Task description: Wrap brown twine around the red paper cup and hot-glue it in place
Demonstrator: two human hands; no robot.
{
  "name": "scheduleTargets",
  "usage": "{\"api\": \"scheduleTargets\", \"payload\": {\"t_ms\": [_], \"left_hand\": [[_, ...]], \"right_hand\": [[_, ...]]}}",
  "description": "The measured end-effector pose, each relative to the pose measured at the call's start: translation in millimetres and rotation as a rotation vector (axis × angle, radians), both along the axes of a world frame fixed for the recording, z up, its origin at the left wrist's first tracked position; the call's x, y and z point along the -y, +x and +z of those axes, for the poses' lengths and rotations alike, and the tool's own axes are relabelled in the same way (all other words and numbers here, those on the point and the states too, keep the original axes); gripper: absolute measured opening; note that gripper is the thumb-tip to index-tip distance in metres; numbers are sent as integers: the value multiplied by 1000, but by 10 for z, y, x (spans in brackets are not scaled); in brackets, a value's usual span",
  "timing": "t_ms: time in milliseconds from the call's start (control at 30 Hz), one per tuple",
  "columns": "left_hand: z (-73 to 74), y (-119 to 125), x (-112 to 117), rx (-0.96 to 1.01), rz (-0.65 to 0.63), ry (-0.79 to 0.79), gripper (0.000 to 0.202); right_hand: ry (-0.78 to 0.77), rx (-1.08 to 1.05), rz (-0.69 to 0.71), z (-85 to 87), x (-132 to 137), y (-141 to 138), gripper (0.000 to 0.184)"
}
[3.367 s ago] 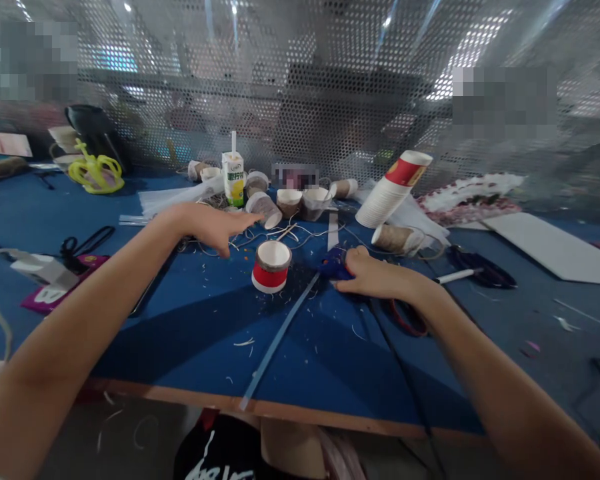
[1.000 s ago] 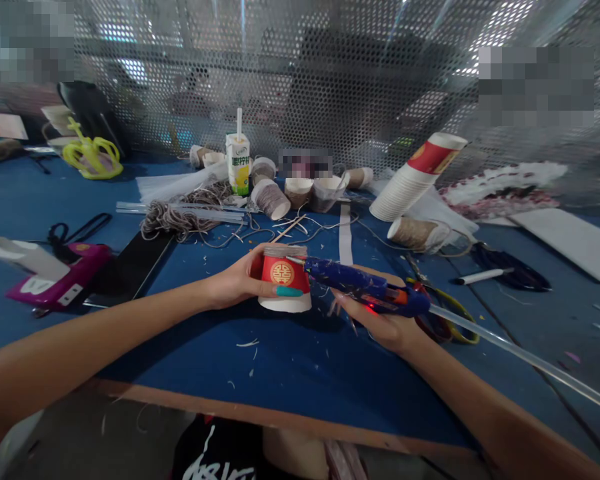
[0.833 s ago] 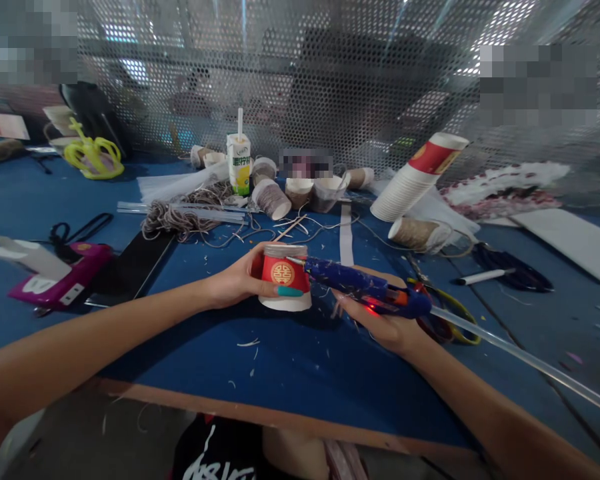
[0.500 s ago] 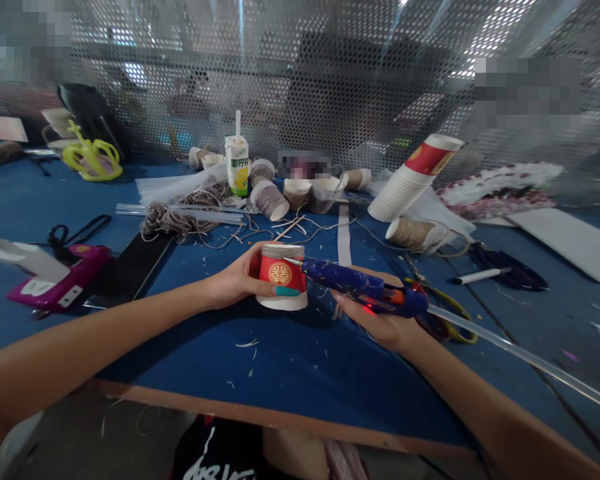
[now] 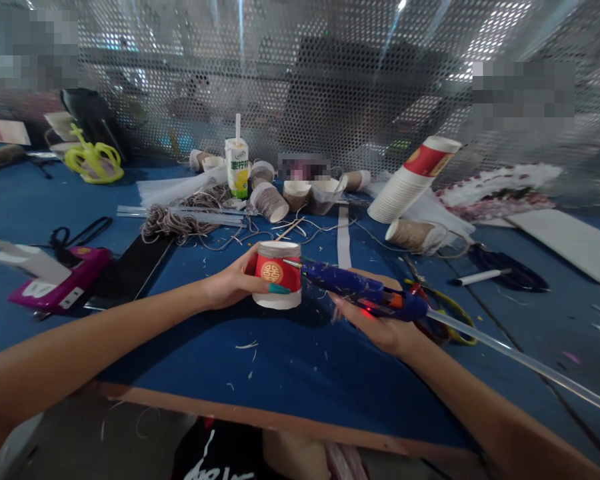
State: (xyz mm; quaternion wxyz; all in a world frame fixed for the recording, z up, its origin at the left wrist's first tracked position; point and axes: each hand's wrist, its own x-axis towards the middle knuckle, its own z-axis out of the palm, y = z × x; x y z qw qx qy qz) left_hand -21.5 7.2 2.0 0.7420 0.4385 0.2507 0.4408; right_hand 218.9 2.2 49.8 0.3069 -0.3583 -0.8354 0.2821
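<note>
Red and white, the cup [image 5: 274,272] sat snug in the left grip [image 5: 236,281] over the counter [image 5: 300,367]. The right grip [image 5: 380,328] held a blue glue gun [image 5: 347,282] by it. Grey string [image 5: 279,249] ringed only the top; the rest seemed not done.

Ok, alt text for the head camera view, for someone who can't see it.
A person's left hand holds a red-and-white paper cup while the right hand holds a blue glue gun, its tip at the cup's red band. On the blue table beyond: tangled string, a drink carton and a leaning stack of cups.
</note>
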Motion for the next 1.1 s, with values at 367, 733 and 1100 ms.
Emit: {"api": "scheduleTargets", "payload": {"t_ms": [367,733,1100], "left_hand": [[14,36,35,-68,29,36,64],[34,-14,-94,-165,575,230,69],[-3,51,-61,-339,487,264,71]], "right_hand": [[32,-56,-15,-62,70,-52,15],[373,189,-501,-85,-197,110,21],[78,735,-754,-52,-503,383,45]]}}
